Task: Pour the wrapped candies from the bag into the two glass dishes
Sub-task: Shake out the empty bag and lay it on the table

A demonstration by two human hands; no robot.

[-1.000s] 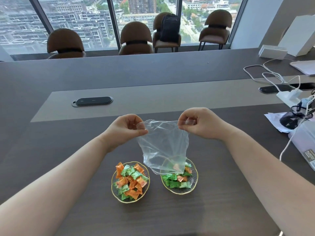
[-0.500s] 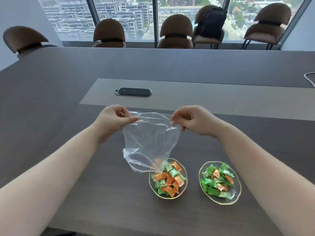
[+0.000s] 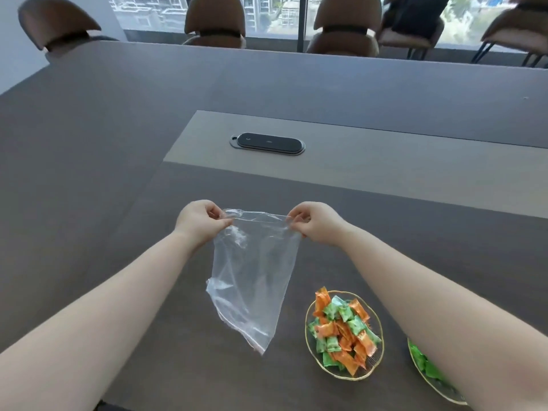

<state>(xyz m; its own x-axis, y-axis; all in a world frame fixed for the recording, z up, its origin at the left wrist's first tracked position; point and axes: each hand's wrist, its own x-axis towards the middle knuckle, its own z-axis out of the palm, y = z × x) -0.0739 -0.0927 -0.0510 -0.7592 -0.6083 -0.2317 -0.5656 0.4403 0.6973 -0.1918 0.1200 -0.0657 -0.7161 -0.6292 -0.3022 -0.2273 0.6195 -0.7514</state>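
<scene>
A clear plastic bag (image 3: 252,274) hangs empty above the dark table, held by its top corners. My left hand (image 3: 200,222) pinches the left corner and my right hand (image 3: 312,222) pinches the right one. To the right of the bag stands a gold-rimmed glass dish (image 3: 309,345) heaped with orange and green wrapped candies (image 3: 344,330). A second glass dish (image 3: 430,384) with green candies shows at the lower right, mostly hidden behind my right forearm. The bag hangs left of both dishes, not over them.
A black oval socket cover (image 3: 268,143) sits in the lighter grey strip (image 3: 385,170) along the table's middle. Brown chairs (image 3: 215,22) line the far side under the windows. The table's left edge runs diagonally at the far left.
The bag and both hands have shifted left, away from the dishes; a second ago the bag hung over the right dish. The view has swung left, so the right dish is now partly hidden.
</scene>
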